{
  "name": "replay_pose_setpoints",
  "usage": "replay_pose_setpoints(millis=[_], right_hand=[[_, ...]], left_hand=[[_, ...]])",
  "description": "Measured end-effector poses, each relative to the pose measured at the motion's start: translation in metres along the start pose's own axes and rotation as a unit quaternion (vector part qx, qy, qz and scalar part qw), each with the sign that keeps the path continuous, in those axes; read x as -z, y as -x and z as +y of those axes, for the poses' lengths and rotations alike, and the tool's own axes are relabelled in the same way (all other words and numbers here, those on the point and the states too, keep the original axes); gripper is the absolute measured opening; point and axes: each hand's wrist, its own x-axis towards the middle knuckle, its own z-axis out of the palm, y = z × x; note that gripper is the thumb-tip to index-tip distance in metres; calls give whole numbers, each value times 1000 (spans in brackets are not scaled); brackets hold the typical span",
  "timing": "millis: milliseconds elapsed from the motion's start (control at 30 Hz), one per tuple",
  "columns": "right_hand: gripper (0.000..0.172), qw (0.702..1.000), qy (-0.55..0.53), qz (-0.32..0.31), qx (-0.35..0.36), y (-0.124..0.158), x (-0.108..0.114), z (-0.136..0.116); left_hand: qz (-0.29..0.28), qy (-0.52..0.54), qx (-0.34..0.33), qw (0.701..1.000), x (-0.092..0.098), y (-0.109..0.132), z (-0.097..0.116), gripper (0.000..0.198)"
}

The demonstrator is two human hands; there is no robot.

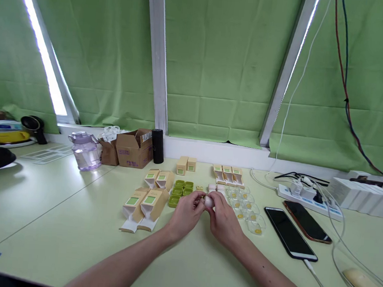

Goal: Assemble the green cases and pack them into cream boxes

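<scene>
My right hand (224, 220) is closed round a small white rounded piece (209, 202). Against its left side my left hand (189, 210) is pinched, fingertips together; what lies between them is too small to make out. Just left of the hands sit several green square cups (174, 201). Behind the fingers are small gold pieces (199, 188) and pale pink-white blocks (220, 188). Clear plastic shells (254, 228) with yellowish centres lie in rows to the right. Opened cardboard boxes (154, 202) with green labels stand at the left.
More small boxes stand behind, some closed (181, 165), some open (228, 175). Two phones (290, 233) and a power strip (309, 201) with trailing cables lie right. A purple water jug (85, 153), a brown carton (133, 150) and a black cylinder (157, 146) stand back left.
</scene>
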Motion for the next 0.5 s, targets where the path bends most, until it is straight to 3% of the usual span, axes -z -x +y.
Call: replay_pose_setpoints(millis=[200, 367, 500], right_hand=[[22, 999, -33, -2, -43, 4, 3, 5], [24, 995, -75, 30, -64, 4, 5, 10], [23, 983, -157, 49, -78, 1, 4, 7]], left_hand=[[-8, -12, -20, 1000, 4, -2, -5, 29], [-4, -40, -88, 995, 9, 0, -9, 35], [-17, 5, -71, 997, 8, 0, -12, 41]])
